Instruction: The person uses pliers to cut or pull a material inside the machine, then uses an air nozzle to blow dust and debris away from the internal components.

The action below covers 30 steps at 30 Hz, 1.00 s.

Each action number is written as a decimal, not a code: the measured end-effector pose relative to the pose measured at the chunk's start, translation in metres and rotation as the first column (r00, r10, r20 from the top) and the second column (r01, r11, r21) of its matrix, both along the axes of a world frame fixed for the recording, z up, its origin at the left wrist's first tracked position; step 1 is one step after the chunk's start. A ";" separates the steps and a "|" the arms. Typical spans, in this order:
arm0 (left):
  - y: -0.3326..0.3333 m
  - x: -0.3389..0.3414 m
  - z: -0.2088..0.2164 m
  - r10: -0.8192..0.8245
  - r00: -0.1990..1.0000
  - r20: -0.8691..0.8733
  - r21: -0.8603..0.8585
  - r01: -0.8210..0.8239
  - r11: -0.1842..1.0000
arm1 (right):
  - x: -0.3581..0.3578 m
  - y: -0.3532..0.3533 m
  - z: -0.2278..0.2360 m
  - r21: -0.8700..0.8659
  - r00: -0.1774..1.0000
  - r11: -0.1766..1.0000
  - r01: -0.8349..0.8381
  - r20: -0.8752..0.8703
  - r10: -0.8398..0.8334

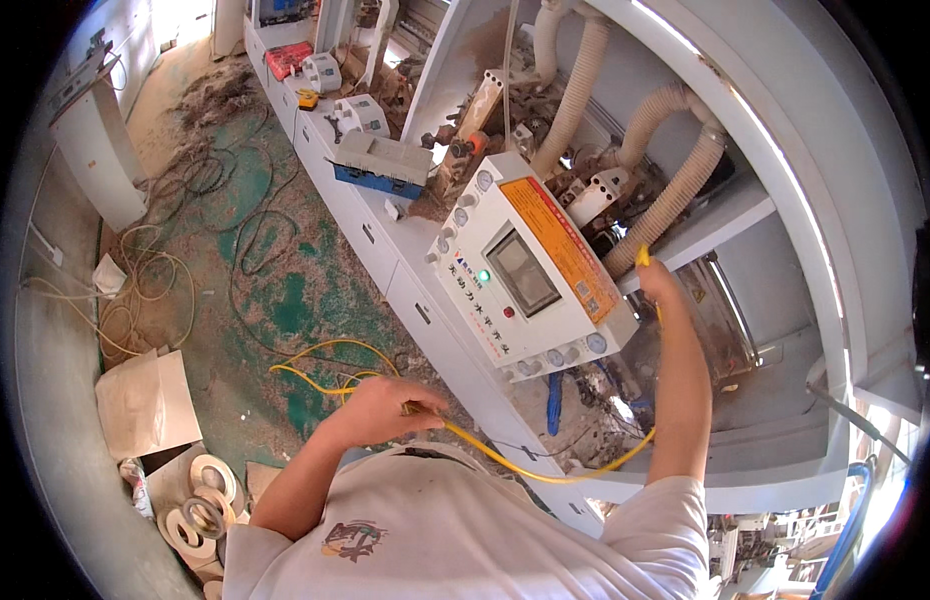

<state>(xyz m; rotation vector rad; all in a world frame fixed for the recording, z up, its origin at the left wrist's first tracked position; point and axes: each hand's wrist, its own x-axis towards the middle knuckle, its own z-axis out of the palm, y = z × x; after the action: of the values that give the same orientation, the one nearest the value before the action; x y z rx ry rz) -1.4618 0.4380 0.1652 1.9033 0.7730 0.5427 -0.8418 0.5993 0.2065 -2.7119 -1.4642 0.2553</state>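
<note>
1. The work in hand looks like handling a yellow hose (515, 463), perhaps aiming its end into the machine; the hose sags in front of the control box (530, 270), on the person's side.
2. The right hand (660, 283), just right of the control box, is closed around the hose near its yellow tip (642, 256). What the tip is, I cannot tell.
3. The left hand (390, 408), left of and nearer the body than the control box, has its fingers curled around the hose.
4. The next move seems to call for a steady right grip and slack fed by the left, clear of the box's gauges.
5. Beyond the control box, the dusty worktop (405, 226) carries a blue toolbox (380, 168); behind the box rise ribbed ducts (685, 190).
6. Left of it, debris and cables litter the green floor (290, 300).
</note>
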 end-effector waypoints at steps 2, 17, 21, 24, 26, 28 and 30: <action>0.001 0.001 0.000 0.007 1.000 0.028 0.023 -0.008 1.000 | -0.036 -0.010 0.007 0.310 0.992 0.951 0.018 0.115 -0.057; 0.005 -0.043 -0.040 0.149 0.989 -0.021 -0.198 -0.150 0.969 | -0.090 -0.036 0.087 -0.311 0.985 0.949 -0.051 0.143 0.100; 0.024 -0.071 -0.067 0.179 0.978 -0.108 -0.214 -0.199 0.957 | -0.008 -0.066 0.081 -0.115 0.740 0.921 -0.372 0.562 0.369; 0.032 -0.112 -0.085 0.255 0.956 -0.142 -0.206 -0.281 0.937 | -0.105 -0.040 0.113 -0.253 0.958 0.950 -0.184 -0.260 0.117; 0.043 -0.118 -0.087 0.229 0.965 -0.129 -0.212 -0.252 0.944 | -0.103 -0.040 0.127 -0.089 0.977 0.995 -0.053 -0.210 0.033; 0.050 -0.126 -0.096 0.215 0.971 -0.100 -0.223 -0.233 0.947 | -0.134 -0.029 0.134 0.021 0.964 0.998 0.065 -0.259 -0.058; 0.065 -0.129 -0.098 0.194 0.979 -0.064 -0.202 -0.203 0.958 | -0.152 -0.020 0.123 0.168 0.936 0.986 0.024 -0.349 0.037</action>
<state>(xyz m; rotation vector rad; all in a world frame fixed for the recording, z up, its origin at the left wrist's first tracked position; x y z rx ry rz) -1.5908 0.5034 0.0675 1.6592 1.0170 0.5222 -0.9942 0.5797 0.3292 -2.3729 -1.3252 0.5565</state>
